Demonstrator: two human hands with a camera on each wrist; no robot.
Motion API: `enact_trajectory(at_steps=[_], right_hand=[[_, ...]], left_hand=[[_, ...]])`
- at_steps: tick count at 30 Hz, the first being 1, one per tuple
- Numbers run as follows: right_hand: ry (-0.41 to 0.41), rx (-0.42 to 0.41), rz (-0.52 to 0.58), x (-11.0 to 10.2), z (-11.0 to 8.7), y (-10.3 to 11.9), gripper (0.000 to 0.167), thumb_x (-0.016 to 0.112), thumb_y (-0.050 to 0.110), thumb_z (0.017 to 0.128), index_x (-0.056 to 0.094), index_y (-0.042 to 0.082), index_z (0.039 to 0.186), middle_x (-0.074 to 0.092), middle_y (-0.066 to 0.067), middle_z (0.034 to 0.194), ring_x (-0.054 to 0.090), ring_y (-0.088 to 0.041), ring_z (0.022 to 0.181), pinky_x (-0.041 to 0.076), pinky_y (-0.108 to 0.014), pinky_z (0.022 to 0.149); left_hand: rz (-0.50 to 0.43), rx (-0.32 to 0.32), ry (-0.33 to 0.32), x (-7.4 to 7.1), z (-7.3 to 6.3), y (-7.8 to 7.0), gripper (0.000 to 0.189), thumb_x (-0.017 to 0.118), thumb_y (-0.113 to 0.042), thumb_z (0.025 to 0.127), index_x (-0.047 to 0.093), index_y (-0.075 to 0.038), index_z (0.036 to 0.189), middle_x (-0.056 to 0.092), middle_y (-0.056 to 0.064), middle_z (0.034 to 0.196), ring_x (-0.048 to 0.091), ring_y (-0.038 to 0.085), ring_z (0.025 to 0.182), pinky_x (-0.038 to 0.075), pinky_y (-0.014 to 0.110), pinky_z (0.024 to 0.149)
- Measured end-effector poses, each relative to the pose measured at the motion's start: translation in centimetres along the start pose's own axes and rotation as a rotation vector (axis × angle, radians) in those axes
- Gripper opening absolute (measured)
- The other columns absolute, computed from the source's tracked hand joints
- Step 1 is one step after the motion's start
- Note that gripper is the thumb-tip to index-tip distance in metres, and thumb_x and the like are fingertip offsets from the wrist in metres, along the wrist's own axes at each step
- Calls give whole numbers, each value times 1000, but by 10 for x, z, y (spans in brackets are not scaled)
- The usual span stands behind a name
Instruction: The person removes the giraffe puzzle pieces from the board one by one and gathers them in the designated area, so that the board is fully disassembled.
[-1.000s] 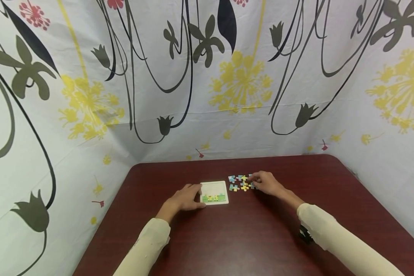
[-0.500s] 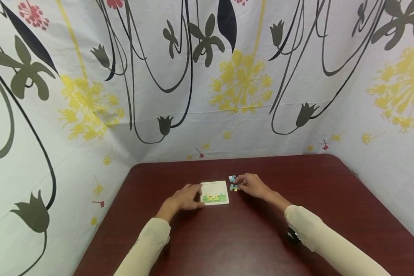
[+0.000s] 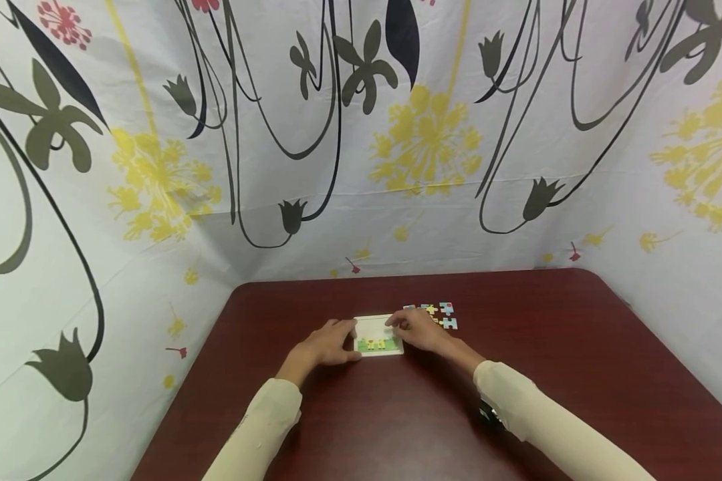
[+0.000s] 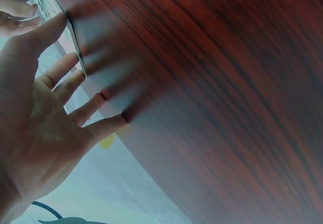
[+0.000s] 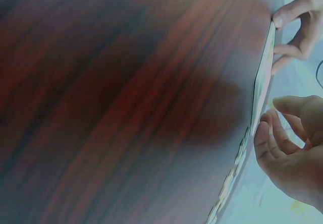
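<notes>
Change: my right hand (image 3: 420, 329) has come left, off the puzzle pieces (image 3: 446, 308) and onto the board (image 3: 370, 327). A second ago it was at the pieces farthest right of the board, half a second ago at the ones nearest it; now its fingertips are over the board's right part. Thumb and fingers bent toward each other, gap between them in the right wrist view. Can't tell if there's a piece in there; none clearly shows.

Board: flat on the counter (image 3: 361, 414), no shift I can see. Green strip with yellow figures along its near edge, visible rest pale. Bit under my right hand is hidden, so can't say whether I'm touching it.

My left hand (image 3: 327, 344): same spot as before, at the board's left end. Thumb at the near left corner, fingers fairly straight and spread, not wrapped round anything. My read: it steadies the board.

Pieces: flat, just right of the board, in two rows. Farthest ones uncovered now; nearest ones partly behind my right hand, so no full count.

Meaning, as I judge it: the action has gone from pieces to board, nothing visibly set in yet.
</notes>
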State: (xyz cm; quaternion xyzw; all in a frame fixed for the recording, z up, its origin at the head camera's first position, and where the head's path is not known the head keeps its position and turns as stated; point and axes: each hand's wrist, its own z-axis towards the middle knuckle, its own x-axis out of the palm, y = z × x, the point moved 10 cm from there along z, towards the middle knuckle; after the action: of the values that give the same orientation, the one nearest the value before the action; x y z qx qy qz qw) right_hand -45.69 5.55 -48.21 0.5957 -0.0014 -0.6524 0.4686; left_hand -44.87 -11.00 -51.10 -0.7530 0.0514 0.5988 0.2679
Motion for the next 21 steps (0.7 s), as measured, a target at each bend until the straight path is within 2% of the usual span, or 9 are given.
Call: enact_trajectory(at_steps=[6, 11, 21], right_hand=[[27, 16, 50, 12, 5, 10, 18, 65, -2, 97, 75, -2, 113, 75, -17, 106, 73, -25, 87, 57, -30, 73], [56, 22, 67, 23, 11, 17, 19, 66, -2, 97, 74, -2, 114, 75, -16, 108, 72, -26, 90, 57, -28, 73], [97, 16, 29, 40, 20, 25, 24, 70, 1, 94, 75, 0, 118, 75, -11, 104, 71, -19, 87, 57, -29, 75]], left_hand=[[5, -5, -1, 1, 1, 0, 49, 73, -48, 95, 58, -21, 133, 55, 1, 141, 44, 27, 140, 44, 54, 105], [5, -2, 4, 1, 1, -2, 49, 74, -46, 96, 58, -20, 135, 56, 1, 139, 43, 28, 140, 45, 54, 103], [-3, 4, 9, 0, 0, 0, 47, 73, -46, 96, 58, -22, 134, 56, 1, 140, 43, 27, 140, 46, 53, 102]])
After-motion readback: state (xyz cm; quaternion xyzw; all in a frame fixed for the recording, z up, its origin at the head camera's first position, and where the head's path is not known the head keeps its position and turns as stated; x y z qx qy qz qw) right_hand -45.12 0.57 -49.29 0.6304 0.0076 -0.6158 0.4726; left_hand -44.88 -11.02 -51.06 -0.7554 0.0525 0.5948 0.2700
